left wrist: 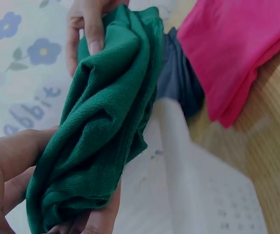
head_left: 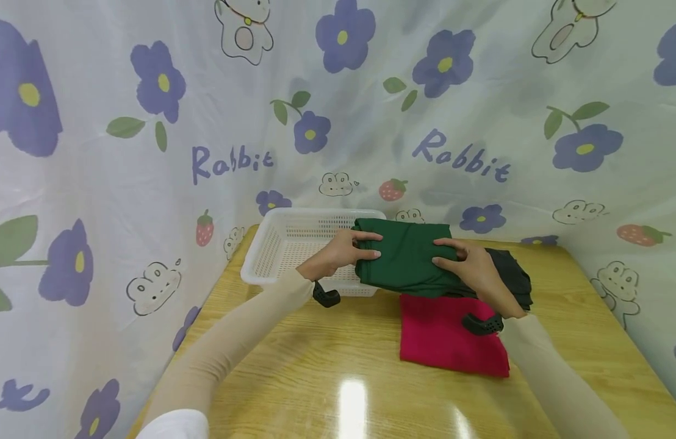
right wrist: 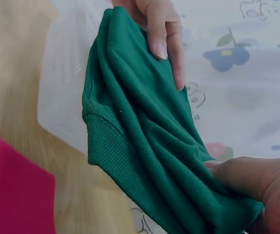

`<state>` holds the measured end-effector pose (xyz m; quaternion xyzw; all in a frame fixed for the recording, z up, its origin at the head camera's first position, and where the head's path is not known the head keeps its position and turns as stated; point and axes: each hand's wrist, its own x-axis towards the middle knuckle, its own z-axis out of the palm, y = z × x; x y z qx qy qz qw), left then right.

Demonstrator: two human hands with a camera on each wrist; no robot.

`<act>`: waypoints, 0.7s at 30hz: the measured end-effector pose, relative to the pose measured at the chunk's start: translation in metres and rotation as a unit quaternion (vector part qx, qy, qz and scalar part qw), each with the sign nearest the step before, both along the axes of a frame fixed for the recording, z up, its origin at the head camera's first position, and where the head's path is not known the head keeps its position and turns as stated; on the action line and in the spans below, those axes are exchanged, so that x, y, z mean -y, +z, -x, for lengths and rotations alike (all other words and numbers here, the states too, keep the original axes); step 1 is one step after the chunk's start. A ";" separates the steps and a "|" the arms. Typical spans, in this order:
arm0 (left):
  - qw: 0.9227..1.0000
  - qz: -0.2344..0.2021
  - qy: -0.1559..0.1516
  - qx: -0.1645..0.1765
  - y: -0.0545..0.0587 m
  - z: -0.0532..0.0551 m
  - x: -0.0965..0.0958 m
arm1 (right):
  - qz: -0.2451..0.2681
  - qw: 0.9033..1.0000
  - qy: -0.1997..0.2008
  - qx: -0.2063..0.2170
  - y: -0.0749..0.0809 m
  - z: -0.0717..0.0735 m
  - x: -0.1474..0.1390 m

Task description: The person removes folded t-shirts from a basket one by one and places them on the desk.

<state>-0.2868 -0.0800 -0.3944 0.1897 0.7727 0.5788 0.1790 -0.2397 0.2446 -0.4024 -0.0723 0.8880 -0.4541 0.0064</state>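
A folded green knit garment [head_left: 406, 259] is held up between both hands, overlapping the right part of the white basket in the head view. My left hand [head_left: 340, 251] grips its left end, thumb on one side and fingers around the other. On the opposite end, my right hand [head_left: 474, 267] pinches the layers between thumb and fingers. A ribbed band [right wrist: 108, 141] shows along one edge of the garment in the right wrist view. The white perforated basket [head_left: 252, 268] stands under and beside my left hand.
A folded pinkish-red cloth [head_left: 445, 335] lies on the wooden table [head_left: 294, 353] below the garment. Behind my right hand is a dark grey folded cloth [head_left: 516, 277], partly hidden. A printed curtain [head_left: 327, 91] hangs along the back and sides of the table.
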 end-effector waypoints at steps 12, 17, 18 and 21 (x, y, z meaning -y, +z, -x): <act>1.000 -0.005 -0.021 -0.014 -0.013 -0.008 -0.037 | -0.031 0.999 -0.019 -0.020 -0.002 -0.014 -0.031; 0.999 -0.003 -0.030 -0.020 -0.016 -0.010 -0.051 | -0.030 0.999 -0.026 -0.019 -0.003 -0.022 -0.045; 0.999 -0.003 -0.031 -0.019 -0.016 -0.011 -0.054 | -0.031 0.999 -0.028 -0.019 -0.004 -0.023 -0.047; 0.999 0.013 -0.031 -0.025 -0.018 -0.014 -0.062 | -0.032 0.999 -0.032 -0.019 -0.006 -0.029 -0.055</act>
